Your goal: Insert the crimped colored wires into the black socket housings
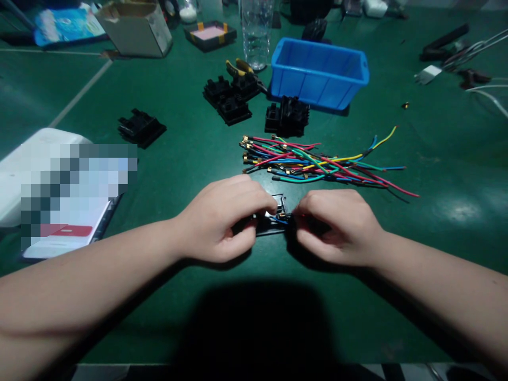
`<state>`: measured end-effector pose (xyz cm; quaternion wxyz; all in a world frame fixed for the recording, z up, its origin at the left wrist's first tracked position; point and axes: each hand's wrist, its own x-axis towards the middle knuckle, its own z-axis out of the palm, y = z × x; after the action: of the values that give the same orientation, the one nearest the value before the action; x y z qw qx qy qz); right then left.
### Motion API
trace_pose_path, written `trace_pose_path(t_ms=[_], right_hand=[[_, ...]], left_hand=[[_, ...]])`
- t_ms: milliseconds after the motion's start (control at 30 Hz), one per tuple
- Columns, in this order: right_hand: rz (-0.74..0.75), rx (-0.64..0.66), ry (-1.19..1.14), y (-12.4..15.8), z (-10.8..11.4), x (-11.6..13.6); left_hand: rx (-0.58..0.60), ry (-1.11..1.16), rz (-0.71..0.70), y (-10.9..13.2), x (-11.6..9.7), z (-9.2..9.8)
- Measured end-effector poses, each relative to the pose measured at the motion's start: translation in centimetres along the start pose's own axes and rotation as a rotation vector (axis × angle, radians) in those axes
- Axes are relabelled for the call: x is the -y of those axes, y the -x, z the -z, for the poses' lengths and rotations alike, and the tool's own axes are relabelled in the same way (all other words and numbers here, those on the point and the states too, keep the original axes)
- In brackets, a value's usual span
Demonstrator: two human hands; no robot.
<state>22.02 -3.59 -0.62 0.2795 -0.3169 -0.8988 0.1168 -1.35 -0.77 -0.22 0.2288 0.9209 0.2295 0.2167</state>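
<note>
My left hand point(232, 217) is closed at the left side of a black plastic housing point(272, 230), its fingers gripping the part and hiding much of it. My right hand point(335, 225) is closed at the housing's right side, pinching a thin blue wire point(282, 221). A small brass-coloured terminal point(282, 215) shows between the two hands, over the housing. Just beyond the hands lies a loose bundle of wires point(329, 164) in red, blue, green, yellow and black, with brass terminals mostly at their left ends.
Several black plastic housings point(234, 109) stand farther back, near yellow-handled pliers point(240, 67) and a blue bin point(317, 79). One more housing point(142, 127) sits to the left. A phone point(75, 211) leans on a white object point(35, 159). Behind are a clear bottle point(256, 34) and cardboard box point(137, 32).
</note>
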Motion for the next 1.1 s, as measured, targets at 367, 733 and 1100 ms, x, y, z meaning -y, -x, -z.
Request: trace_pose_path(t_ms=[367,733,1100], right_hand=[[0.017,0.025,0.032,-0.04,0.04,0.05],[-0.001,0.025,0.0,-0.07,-0.15,0.04],[0.004,0.055,0.02,0.0,0.0,0.19]], left_hand=[[-0.036,-0.055,-0.154,0.05,0.39,-0.05],[-0.058,-0.066,-0.166,0.0,0.25,-0.01],[-0.058,-0.066,-0.167,0.01,0.24,0.07]])
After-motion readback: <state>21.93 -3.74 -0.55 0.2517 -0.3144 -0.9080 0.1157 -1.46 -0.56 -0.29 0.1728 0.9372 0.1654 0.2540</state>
